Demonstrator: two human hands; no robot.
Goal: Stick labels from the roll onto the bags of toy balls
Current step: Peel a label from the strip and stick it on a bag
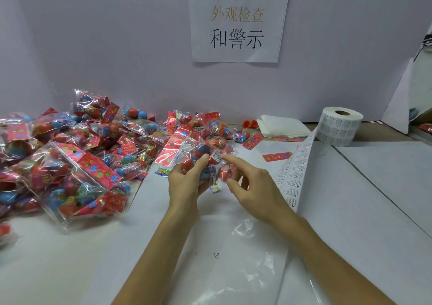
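Dead centre of the frame, the left hand (187, 180) grips one bag of toy balls (194, 155), fingers curled round it, held just above the white table (374, 188). The right hand (254, 185) holds nothing; its index finger reaches out to a small white label (216, 157) on the bag, and the other fingers are loosely bent. The label roll (339, 127) stands at middle right, and its strip (294, 171) trails down toward the right wrist. A big pile of bags (70, 155) fills the left side, fwiw.

Left hand (187, 178) curled, gripping; right hand (253, 184) forefinger extended.
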